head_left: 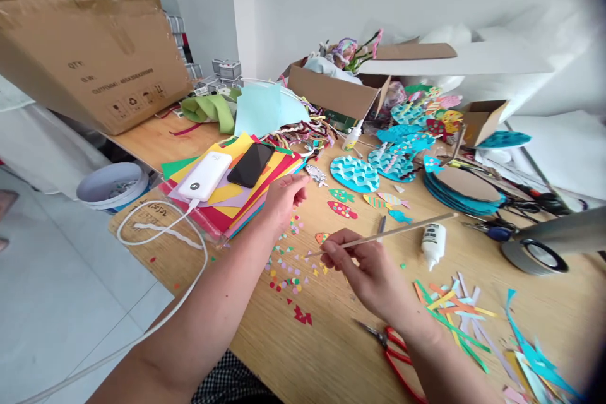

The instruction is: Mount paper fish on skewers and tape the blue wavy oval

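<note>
One thin stick (402, 229), mid-frame, slanting up rightward: I'm watching the right hand (372, 271) pinching it near paper bits (295, 281), left hand (283, 199) upper-left, hold unclear.

- From the person's head, facing forward and down across the worktop (326, 360) to the wall (369, 0).
- Close behind and above left hand (285, 197) and right hand (362, 265).

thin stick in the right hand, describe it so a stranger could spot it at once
Start at the wooden table and find the right hand, reaching in from the lower right. It grips a thin stick, slanting up to the right. Long, straight and pale, it stands apart from the small, brightly coloured paper bits nearby.
</note>
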`<state>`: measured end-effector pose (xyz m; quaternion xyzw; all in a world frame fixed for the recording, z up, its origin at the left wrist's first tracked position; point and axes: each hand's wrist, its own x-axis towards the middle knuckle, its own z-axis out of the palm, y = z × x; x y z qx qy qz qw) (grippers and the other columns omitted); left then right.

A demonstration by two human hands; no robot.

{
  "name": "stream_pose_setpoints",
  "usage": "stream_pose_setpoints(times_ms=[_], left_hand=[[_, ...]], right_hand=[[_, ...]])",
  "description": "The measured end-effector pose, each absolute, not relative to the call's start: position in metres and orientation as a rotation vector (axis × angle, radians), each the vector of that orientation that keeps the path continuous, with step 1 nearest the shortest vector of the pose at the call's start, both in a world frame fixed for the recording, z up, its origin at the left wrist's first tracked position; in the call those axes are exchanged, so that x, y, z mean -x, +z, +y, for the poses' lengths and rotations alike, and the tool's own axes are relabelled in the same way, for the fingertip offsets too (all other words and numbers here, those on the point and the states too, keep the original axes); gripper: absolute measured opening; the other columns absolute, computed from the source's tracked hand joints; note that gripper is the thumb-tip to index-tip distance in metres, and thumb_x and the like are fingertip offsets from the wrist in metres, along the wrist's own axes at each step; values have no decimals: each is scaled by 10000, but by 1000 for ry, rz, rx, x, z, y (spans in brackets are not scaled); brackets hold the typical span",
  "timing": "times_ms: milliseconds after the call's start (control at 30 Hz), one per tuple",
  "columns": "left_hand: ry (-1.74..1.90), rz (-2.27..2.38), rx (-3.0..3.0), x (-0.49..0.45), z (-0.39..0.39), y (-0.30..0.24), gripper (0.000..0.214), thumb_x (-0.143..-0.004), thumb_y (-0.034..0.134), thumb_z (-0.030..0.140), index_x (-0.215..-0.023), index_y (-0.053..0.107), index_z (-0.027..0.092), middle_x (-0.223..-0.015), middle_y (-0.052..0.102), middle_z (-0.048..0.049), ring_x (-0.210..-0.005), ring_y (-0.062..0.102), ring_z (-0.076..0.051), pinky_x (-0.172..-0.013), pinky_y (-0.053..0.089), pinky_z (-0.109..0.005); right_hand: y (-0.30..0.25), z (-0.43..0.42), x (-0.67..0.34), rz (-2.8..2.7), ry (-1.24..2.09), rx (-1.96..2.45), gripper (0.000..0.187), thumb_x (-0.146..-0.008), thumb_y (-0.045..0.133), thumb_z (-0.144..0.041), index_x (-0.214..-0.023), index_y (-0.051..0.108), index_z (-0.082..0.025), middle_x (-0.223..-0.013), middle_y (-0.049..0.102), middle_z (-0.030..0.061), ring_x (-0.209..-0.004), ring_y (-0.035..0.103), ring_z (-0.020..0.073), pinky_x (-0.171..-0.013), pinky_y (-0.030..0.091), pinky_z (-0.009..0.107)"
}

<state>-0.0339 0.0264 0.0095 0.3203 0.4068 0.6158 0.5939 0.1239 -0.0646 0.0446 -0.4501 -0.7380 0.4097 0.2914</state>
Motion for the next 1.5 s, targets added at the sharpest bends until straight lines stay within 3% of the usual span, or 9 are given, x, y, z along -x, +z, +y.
stream_pose_setpoints(times_ms=[267,433,567,1033,1500], left_hand=[[1020,1255,-1315,27,20,-2,161,-736,603,270,-831,653,151,-618,621,8,-511,518,-88,-450,353,-181],[807,1370,-1935,23,14,-10,182,-710,575,103,-852,676,155,-776,694,-32,-693,612,-135,-644,466,-235],[720,1357,-2168,23,11,-12,177,-702,583,82,-824,679,166,-810,702,-28,-804,616,-169,-737,470,-268],[561,1246,-2279,19,6,-9,184,-685,584,61,-791,684,173,-774,694,-19,-823,598,-181,-739,456,-268],[504,1246,-2312,17,2,-3,202,-690,563,64,-795,691,180,-749,684,-20,-808,593,-184,-733,455,-273]], right_hand=[[39,-39,-166,-1776,915,1375,399,-890,468,-457,-678,622,-157,-750,629,61,-634,597,138,-543,468,253],[21,-32,-165,-1764,910,1420,371,-886,470,-439,-687,612,-161,-753,640,61,-627,603,140,-559,475,257],[12,-32,-164,-1758,879,1428,392,-890,458,-432,-646,606,-164,-747,632,58,-612,594,136,-556,460,252],[1,-36,-157,-1879,679,1413,393,-936,398,-353,-601,524,-192,-679,581,24,-582,542,128,-570,370,249],[-2,-37,-156,-1928,641,1427,392,-942,386,-365,-592,465,-207,-668,573,24,-557,525,128,-554,369,257]])
